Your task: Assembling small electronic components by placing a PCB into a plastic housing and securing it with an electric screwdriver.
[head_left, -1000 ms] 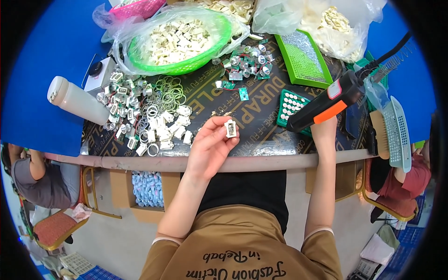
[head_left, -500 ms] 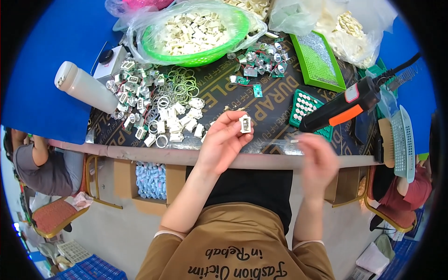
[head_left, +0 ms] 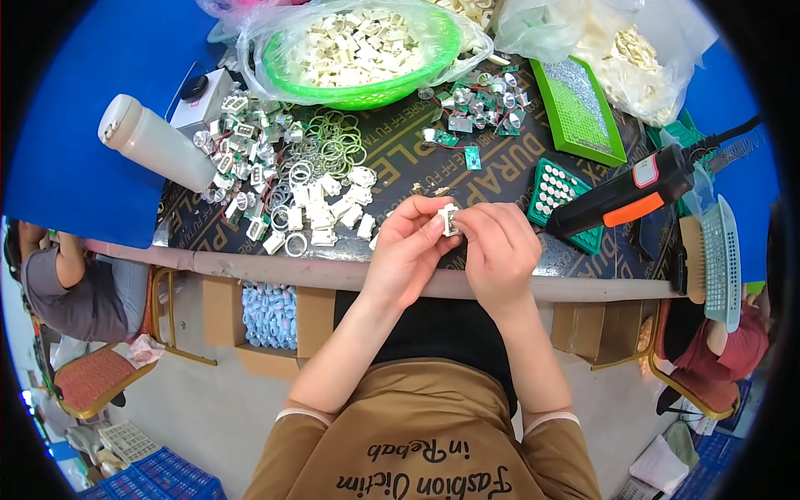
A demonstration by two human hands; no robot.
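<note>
at dial center, just above the near side of the dark tabletop (head_left: pixel 392 167): small cream housing (head_left: pixel 448 218), between the two hands. left hand (head_left: pixel 408 254), in from seven o'clock, closed on it with thumb and fingers. right hand (head_left: pixel 500 254), in from five o'clock, fingertips bunched against its right side; cannot tell whether gripping the housing or some smaller piece.

toward nine, near the left hand: loose cream parts (head_left: pixel 320 218). at ten: heap of rings (head_left: pixel 337 154). at eleven, farther off: plastic-lined green basket (head_left: pixel 358 102), full of cream pieces (head_left: pixel 362 46). between twelve and one: cluster of circuit boards (head_left: pixel 461 123); nearer, lone green board (head_left: pixel 472 157). toward two: bright green tray (head_left: pixel 618 150). at three: peg tray (head_left: pixel 594 241) with white caps (head_left: pixel 554 192), partly hidden behind black-and-orange tool (head_left: pixel 600 208). at eight, below tabletop level: cardboard box (head_left: pixel 221 312) of light blue parts (head_left: pixel 269 317).
</note>
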